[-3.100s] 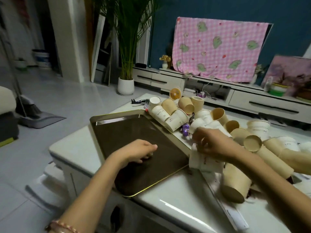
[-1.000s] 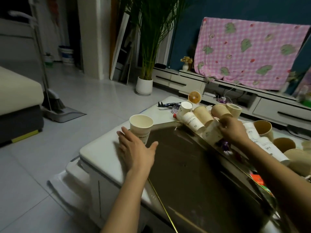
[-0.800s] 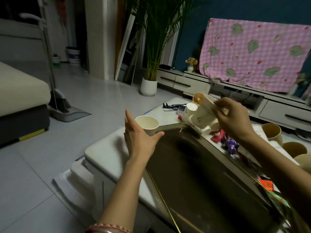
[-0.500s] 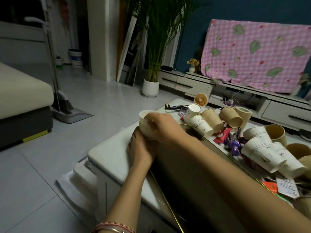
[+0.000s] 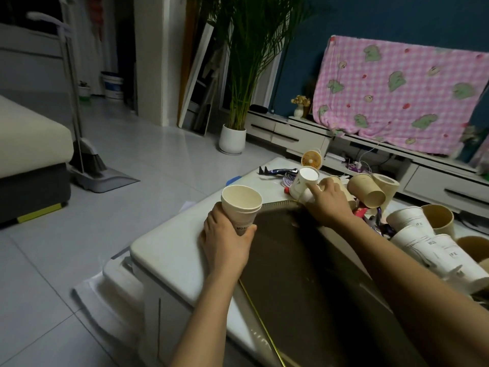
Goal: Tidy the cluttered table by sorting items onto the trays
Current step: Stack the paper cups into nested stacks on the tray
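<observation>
Moved since half a second ago: right hand [image 5: 328,205], formerly over the cups at the left hand, now off to the right, past the tray's far corner.

1. Glossy white table [image 5: 169,250]: bare top left of the left hand.
2. Left hand [image 5: 225,239]: fingers and thumb wrapped round the nested white paper cups [image 5: 240,207], upright, mouth up, two rims showing. Base hidden behind the hand, so tray or table cannot be told.
3. Dark rectangular tray with gold rim [image 5: 304,274]: between the forearms.
4. Right hand: fingers curled onto a white paper cup lying on its side [image 5: 304,182]; thumb hidden.
5. Small round orange fan [image 5: 311,158]: beyond the right hand.
6. Tipped brown paper cups [image 5: 366,190]: just right of the right hand.
7. White printed paper cups on their sides [image 5: 423,239]: right of the right forearm.
</observation>
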Action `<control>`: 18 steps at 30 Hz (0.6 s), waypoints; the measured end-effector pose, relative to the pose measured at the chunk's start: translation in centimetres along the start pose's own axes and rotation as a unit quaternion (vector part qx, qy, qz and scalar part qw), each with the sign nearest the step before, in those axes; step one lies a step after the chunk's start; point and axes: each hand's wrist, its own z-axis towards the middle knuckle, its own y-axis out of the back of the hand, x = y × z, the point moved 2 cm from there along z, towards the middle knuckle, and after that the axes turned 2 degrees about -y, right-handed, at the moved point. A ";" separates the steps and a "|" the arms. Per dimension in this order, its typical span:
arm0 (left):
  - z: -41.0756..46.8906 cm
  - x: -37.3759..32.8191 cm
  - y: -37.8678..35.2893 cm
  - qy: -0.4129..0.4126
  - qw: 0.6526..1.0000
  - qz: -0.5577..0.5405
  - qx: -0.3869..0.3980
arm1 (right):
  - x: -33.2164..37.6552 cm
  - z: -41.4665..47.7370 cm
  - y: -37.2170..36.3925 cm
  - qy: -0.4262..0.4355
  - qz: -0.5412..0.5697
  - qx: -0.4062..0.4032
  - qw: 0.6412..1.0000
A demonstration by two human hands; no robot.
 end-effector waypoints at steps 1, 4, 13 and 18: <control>0.0 0.0 0.0 -0.001 1.000 0.001 0.000 | 0.1 0.4 -0.2 0.005 -0.030 0.006 1.000; 0.0 0.1 -0.1 -0.003 1.000 0.006 0.001 | 0.5 1.1 -0.3 0.021 -0.092 0.018 0.995; 0.0 0.0 0.0 -0.005 1.000 0.008 -0.002 | -0.6 0.4 2.5 0.098 -0.160 -0.046 0.981; -0.1 0.0 0.1 0.005 1.000 -0.008 0.003 | -1.9 -0.3 2.3 0.073 -0.168 0.060 0.981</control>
